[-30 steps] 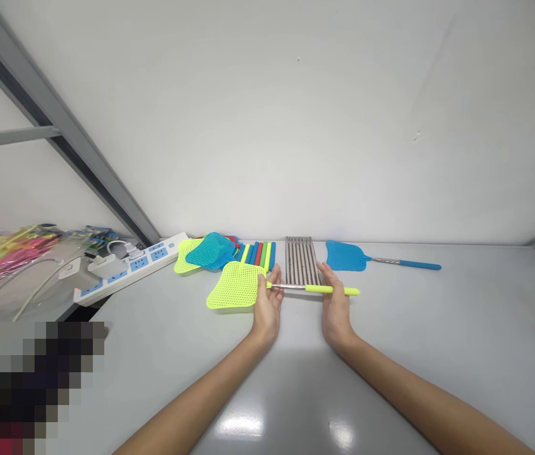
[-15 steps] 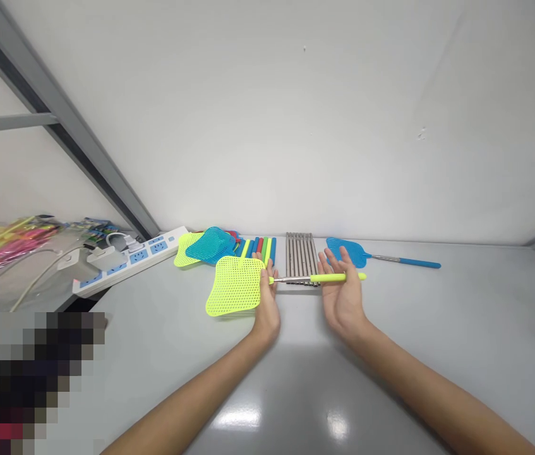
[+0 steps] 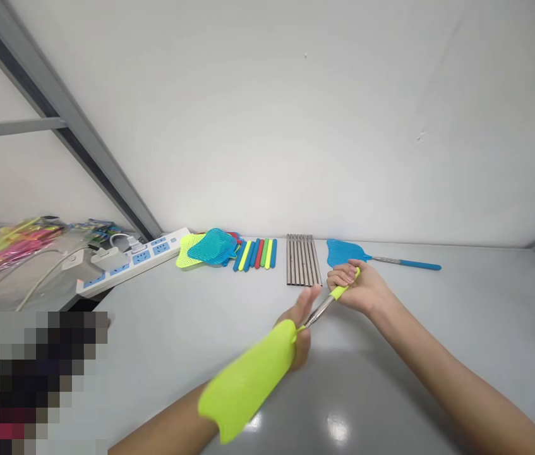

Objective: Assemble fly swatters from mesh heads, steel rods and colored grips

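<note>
A yellow-green fly swatter (image 3: 251, 379) slants across the front of the table, its mesh head low on the left and blurred. My right hand (image 3: 359, 287) is closed around its yellow grip, at the upper right end. A silver shaft runs from the grip down to the neck of the head. My left hand (image 3: 299, 316) is at that neck, partly hidden behind the head, with one finger stretched up beside the shaft. Behind my right hand lies a blue fly swatter (image 3: 347, 252) with a metal shaft and blue grip.
Several metal rods (image 3: 302, 260) lie side by side at the back. Left of them are several coloured grip sleeves (image 3: 255, 254) and a pile of swatter heads (image 3: 213, 246). A white power strip (image 3: 127, 265) with plugs and cables sits at the left, near bagged items (image 3: 16, 243).
The yellow-green swatter has swung from nearly level to a steep slant, its head coming down towards me. My right fingers, spread before, have closed around the grip. My left hand moved right and nearer.
</note>
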The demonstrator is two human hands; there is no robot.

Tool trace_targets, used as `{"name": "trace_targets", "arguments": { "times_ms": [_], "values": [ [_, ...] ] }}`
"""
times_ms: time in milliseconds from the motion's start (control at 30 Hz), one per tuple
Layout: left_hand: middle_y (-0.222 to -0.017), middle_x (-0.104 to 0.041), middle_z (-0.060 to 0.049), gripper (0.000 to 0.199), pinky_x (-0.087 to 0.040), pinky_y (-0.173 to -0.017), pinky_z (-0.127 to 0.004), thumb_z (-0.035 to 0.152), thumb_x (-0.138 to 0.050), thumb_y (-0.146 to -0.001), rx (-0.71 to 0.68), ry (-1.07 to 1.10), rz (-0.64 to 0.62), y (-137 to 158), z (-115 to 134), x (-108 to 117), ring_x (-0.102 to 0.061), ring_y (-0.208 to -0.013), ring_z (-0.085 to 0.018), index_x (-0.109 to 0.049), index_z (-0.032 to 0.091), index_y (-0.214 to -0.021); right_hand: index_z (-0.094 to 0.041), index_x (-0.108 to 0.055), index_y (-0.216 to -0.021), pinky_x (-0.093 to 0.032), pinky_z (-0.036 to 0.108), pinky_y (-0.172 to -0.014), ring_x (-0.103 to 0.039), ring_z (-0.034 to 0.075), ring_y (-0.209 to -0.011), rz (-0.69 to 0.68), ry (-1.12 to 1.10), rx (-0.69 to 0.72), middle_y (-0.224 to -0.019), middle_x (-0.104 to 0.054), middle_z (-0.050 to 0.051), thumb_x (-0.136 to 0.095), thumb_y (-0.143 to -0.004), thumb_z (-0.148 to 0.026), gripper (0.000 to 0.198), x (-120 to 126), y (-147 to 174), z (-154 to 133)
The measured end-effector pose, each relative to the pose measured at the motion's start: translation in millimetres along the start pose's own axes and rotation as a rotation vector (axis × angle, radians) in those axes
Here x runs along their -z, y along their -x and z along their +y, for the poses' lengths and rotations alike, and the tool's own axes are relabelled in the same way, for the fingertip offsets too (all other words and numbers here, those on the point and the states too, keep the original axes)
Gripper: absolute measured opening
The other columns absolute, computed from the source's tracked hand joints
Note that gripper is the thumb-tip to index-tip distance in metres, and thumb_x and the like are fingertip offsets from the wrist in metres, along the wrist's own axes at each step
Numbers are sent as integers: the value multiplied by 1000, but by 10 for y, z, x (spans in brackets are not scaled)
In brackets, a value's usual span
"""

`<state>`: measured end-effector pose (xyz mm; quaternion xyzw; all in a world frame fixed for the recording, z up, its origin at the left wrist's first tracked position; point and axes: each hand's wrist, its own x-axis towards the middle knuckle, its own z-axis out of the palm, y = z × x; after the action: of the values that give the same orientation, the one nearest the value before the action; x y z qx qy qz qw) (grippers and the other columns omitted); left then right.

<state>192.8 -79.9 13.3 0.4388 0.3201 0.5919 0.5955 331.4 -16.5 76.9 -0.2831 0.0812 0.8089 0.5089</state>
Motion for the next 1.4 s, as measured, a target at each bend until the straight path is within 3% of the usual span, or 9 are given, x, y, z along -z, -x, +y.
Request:
{"name": "trace_targets", "arguments": {
  "times_ms": [133, 267, 367, 433, 633, 733, 933, 1200, 1400],
  "values": [
    [-90, -64, -14, 35, -30, -93, -44, 47, -57, -64, -172, -215, -430, 61, 16, 43, -53, -99, -28, -65, 20, -84, -21, -13, -50, -19, 18, -28, -18, 6, -29, -33, 48, -182, -36, -17, -7, -31, -73, -17, 30, 36, -74, -4],
    [-74, -65, -11, 25, -32, -89, -46, 34, -43, -79, -376, -478, -598, 172, 41, -2, -58, -81, -23, -64, 21, -82, -21, -14, -51, -17, 17, -28, -19, 6, -29, -28, 85, -311, -36, -18, -7, -30, -75, -15, 30, 73, -121, 77],
    [-55, -57, -6, 24, -41, -72, -39, 26, -43, -77, -431, -697, -812, 217, 76, -54, -53, -61, -20, -59, 24, -60, -21, -14, -50, -15, 16, -27, -18, 5, -29, -31, 115, -409, -36, -16, -8, -32, -76, -18, 32, 121, -152, 178],
    [-45, -49, -2, 32, -41, -57, -32, 17, -40, -76, -606, -846, -901, 219, 74, -89, -44, -46, -15, -49, 25, -47, -20, -13, -50, -14, 16, -27, -17, 5, -29, -29, 130, -458, -36, -14, -8, -33, -77, -21, 34, 153, -166, 239],
    [-35, -36, 3, 42, -26, -39, -25, 28, -46, -76, -1209, -840, -882, 184, -132, -140, -25, -34, -9, -34, 21, -37, -19, -17, -46, -14, 16, -28, -16, 6, -30, -248, 185, -556, -37, -14, -8, -38, -77, -31, 39, 174, -157, 304],
    [-35, -37, 4, 40, -24, -39, -25, 26, -49, -74, -1313, -835, -846, 177, -242, -137, -26, -35, -9, -37, 20, -37, -18, -17, -44, -14, 16, -28, -15, 6, -30, -318, 247, -570, -36, -12, -8, -38, -75, -31, 40, 186, -169, 322],
    [-33, -31, 6, 43, -20, -35, -25, 25, -51, -73, -1387, -742, -811, 200, -347, -133, -23, -32, -7, -31, 19, -36, -18, -18, -43, -14, 15, -26, -13, 5, -29, -344, 317, -609, -34, -11, -8, -38, -74, -33, 40, 251, -211, 418],
    [-30, -29, 7, 45, -18, -30, -23, 30, -56, -70, -1147, -720, -1083, 208, -399, -105, -20, -25, -5, -30, 18, -34, -18, -18, -43, -12, 15, -28, -12, 5, -30, -372, 162, -559, -37, -9, -8, -34, -76, -34, 40, 428, -171, 442],
    [-32, -29, 6, 43, -22, -32, -24, 27, -54, -71, -1366, -577, -899, 194, -417, -107, -24, -28, -6, -33, 19, -35, -18, -17, -42, -11, 15, -29, -12, 5, -30, -369, 85, -569, -37, -7, -8, -31, -77, -35, 41, 527, -181, 451]
  ]
}}
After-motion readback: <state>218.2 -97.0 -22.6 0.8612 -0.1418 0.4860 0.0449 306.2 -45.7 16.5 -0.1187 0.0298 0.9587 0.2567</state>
